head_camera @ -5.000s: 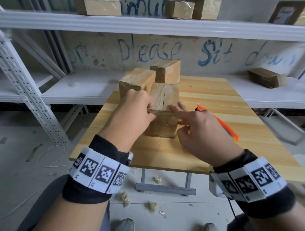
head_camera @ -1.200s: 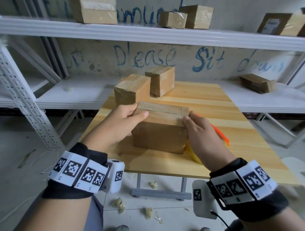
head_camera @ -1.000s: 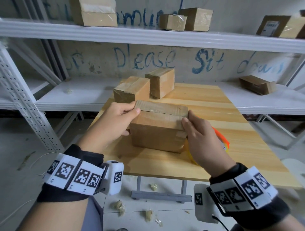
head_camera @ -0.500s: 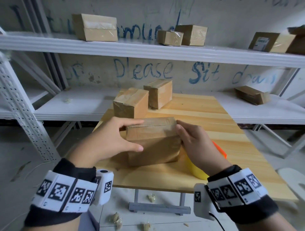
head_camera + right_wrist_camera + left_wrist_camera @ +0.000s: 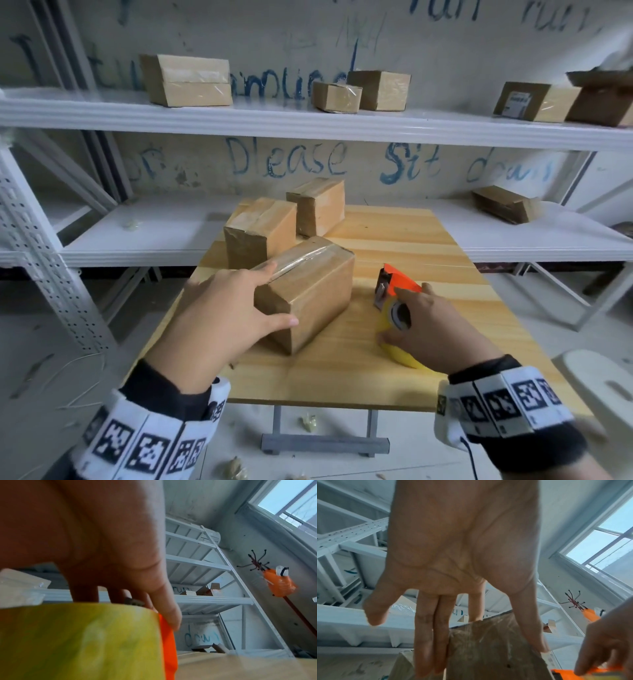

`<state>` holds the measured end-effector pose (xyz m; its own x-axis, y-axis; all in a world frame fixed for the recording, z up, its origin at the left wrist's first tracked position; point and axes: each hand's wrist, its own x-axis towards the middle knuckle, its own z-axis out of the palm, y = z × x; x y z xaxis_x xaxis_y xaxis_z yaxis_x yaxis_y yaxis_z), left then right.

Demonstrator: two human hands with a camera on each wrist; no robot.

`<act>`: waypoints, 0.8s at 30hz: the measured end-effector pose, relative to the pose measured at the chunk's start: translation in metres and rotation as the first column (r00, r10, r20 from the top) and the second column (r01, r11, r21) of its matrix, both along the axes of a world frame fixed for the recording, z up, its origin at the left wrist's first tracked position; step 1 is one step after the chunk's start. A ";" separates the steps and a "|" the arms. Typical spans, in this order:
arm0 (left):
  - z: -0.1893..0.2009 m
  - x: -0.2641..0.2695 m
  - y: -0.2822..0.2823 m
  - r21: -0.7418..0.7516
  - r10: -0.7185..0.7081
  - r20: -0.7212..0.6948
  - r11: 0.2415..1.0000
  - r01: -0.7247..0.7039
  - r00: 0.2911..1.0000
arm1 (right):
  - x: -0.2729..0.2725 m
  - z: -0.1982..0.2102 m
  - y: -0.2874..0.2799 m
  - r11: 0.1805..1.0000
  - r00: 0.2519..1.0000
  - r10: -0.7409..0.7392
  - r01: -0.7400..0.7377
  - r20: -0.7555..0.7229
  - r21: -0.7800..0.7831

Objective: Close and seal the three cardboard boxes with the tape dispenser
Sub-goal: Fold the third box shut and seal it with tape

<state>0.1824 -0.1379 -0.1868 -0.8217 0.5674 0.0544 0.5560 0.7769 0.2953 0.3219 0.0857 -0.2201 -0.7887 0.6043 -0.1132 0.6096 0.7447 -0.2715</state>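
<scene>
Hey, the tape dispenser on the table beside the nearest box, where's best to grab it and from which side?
Probably take the tape dispenser around its yellow roll end, coming from the near right side, where the right hand already sits. Its orange front, with the metal part, points away toward the boxes, so keep the grip behind that.

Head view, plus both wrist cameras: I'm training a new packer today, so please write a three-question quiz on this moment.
1. True or false: clear tape already runs along the top of the nearest box.
2. Which hand is on the tape dispenser? A. left hand B. right hand
3. Fill in: counting only the wooden table, ___ cardboard boxes stand on it.

Key: 1 true; 2 B; 3 three.
</scene>
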 end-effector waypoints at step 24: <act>0.050 -0.030 0.035 -0.005 -0.203 0.107 0.979 0.205 0.973 | -0.052 0.101 0.006 0.983 0.982 0.172 -0.176 -0.078 -0.044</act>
